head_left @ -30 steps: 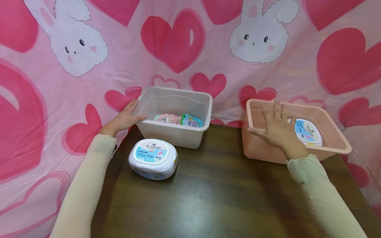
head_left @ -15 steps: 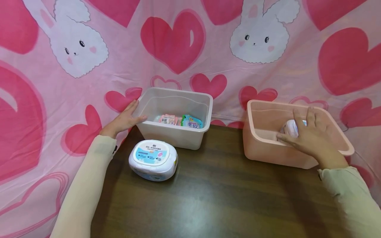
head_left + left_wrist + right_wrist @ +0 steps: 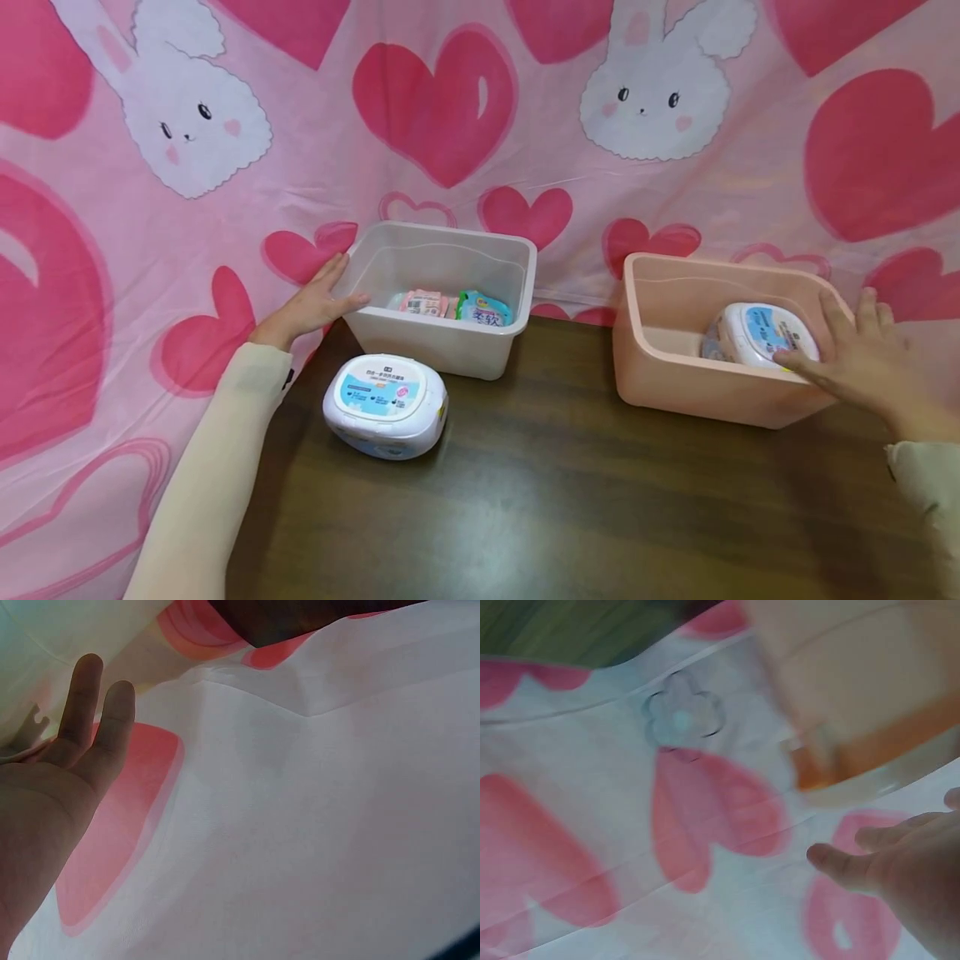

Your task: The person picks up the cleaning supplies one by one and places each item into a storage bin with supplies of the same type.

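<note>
My left hand (image 3: 307,307) rests against the left end of a grey-white plastic bin (image 3: 442,343), thumb lying along the front rim. Inside that bin are a pink packet (image 3: 423,302) and a blue-green packet (image 3: 483,308). In front of it on the table stands a white lidded tub (image 3: 386,408) with a blue label. My right hand (image 3: 862,354), fingers spread, is at the right end of a peach plastic bin (image 3: 697,383); contact is unclear. A similar white tub (image 3: 768,336) lies tilted inside the peach bin. Both hands hold nothing.
The brown wooden table (image 3: 555,500) carries both bins, with a gap between them. A pink cloth (image 3: 442,108) printed with hearts and rabbits hangs behind and at the left. In the right wrist view, the peach bin (image 3: 870,667) appears blurred above the fingers.
My right hand has moved right, from above the peach bin's left part across to its right end, uncovering the tub inside. The left hand has stayed at the grey-white bin.
</note>
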Motion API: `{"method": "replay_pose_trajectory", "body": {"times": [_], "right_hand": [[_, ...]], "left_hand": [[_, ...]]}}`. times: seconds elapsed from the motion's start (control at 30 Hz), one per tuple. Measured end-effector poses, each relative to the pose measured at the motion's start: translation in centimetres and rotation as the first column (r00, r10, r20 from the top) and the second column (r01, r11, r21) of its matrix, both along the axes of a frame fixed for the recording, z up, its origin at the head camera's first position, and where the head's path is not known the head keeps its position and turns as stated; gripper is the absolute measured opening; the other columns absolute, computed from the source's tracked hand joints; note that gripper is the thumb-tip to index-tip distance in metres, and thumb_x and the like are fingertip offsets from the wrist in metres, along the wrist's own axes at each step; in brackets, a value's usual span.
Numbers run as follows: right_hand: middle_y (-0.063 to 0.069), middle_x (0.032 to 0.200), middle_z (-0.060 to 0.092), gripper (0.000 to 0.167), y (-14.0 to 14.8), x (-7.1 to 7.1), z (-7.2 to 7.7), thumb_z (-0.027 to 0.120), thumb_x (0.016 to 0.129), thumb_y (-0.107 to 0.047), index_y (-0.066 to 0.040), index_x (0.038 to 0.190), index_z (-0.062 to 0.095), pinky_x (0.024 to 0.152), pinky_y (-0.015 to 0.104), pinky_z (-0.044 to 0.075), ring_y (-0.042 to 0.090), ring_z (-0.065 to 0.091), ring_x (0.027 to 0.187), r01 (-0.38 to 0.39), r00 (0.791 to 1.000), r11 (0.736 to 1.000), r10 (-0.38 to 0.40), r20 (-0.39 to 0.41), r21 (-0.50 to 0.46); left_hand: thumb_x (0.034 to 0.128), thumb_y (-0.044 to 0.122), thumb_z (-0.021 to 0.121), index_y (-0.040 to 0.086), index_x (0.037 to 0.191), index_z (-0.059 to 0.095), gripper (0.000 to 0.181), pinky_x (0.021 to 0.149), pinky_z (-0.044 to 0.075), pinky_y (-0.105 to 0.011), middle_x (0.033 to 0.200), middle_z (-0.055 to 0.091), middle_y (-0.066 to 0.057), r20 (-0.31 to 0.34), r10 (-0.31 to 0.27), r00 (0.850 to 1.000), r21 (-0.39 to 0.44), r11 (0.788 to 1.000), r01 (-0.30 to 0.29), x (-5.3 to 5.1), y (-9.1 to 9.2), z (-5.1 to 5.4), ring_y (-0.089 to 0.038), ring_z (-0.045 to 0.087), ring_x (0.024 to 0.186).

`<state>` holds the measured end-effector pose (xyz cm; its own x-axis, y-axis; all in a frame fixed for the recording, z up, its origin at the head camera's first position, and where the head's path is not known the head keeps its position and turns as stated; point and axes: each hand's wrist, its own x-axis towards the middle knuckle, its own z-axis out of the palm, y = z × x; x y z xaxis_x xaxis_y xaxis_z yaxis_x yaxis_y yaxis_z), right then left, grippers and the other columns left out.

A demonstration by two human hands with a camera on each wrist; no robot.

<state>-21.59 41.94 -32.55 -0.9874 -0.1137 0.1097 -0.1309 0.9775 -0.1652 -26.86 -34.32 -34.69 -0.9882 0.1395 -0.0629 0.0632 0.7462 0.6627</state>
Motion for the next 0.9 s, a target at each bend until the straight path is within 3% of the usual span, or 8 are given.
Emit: {"method": "replay_pose_trajectory", "body": {"times": [0.17, 0.3, 0.4, 0.63, 0.9], "right_hand": [[0.036, 0.152, -0.029, 0.112, 2.4, 0.5, -0.4, 0.061, 0.094, -0.052, 0.004, 0.155, -0.014, 0.099, 0.086, -0.002, 0.056, -0.023, 0.140, -0.001, 1.000, 1.000, 0.001, -0.002, -0.012], [0.034, 0.151, -0.032, 0.114, 3.6, 0.8, -0.6, 0.059, 0.095, -0.051, 0.013, 0.149, -0.018, 0.107, 0.075, -0.008, 0.047, -0.028, 0.141, -0.002, 1.000, 0.999, 0.003, 0.012, -0.044], [0.032, 0.149, -0.037, 0.115, 4.3, 0.8, -0.9, 0.056, 0.097, -0.053, 0.014, 0.146, -0.024, 0.110, 0.066, -0.014, 0.042, -0.034, 0.139, 0.010, 0.998, 0.996, -0.004, 0.057, -0.092], [0.036, 0.148, -0.035, 0.106, 5.2, 0.7, -2.0, 0.047, 0.101, -0.050, 0.015, 0.146, -0.024, 0.111, 0.063, -0.018, 0.049, -0.030, 0.139, -0.040, 0.996, 0.986, 0.053, 0.078, -0.164], [0.045, 0.146, -0.028, 0.100, 5.8, 0.6, -2.7, 0.041, 0.103, -0.049, 0.020, 0.145, -0.019, 0.111, 0.063, -0.017, 0.056, -0.025, 0.138, -0.076, 0.992, 0.973, 0.095, 0.081, -0.217]], "left_hand": [[0.0912, 0.055, 0.067, 0.027, 0.163, -0.002, 0.104, 0.109, 0.019, -0.076, 0.169, -0.005, -0.005, 0.004, 0.002, 1.000, -0.009, 1.000, -0.002, 0.2, 0.1, -0.1, -0.039, 0.003, 0.152], [0.0915, 0.054, 0.067, 0.028, 0.163, -0.003, 0.104, 0.108, 0.018, -0.076, 0.169, -0.005, -0.005, 0.008, 0.006, 1.000, -0.010, 1.000, -0.006, 0.3, 0.1, -0.1, -0.039, 0.003, 0.152], [0.0913, 0.055, 0.067, 0.029, 0.163, -0.002, 0.103, 0.109, 0.018, -0.076, 0.169, -0.004, -0.005, 0.005, 0.004, 1.000, -0.009, 1.000, -0.004, 0.4, 0.1, -0.1, -0.038, 0.003, 0.152], [0.0877, 0.061, 0.068, 0.031, 0.163, -0.002, 0.108, 0.108, 0.022, -0.075, 0.169, -0.003, -0.005, 0.002, 0.010, 1.000, -0.009, 1.000, -0.010, 0.8, 0.0, 0.0, -0.038, 0.004, 0.152], [0.0905, 0.055, 0.068, 0.028, 0.164, -0.001, 0.104, 0.109, 0.020, -0.075, 0.169, -0.004, -0.004, -0.008, -0.001, 1.000, -0.040, 0.999, 0.001, 0.3, 0.2, 0.4, -0.036, 0.004, 0.152]]}}
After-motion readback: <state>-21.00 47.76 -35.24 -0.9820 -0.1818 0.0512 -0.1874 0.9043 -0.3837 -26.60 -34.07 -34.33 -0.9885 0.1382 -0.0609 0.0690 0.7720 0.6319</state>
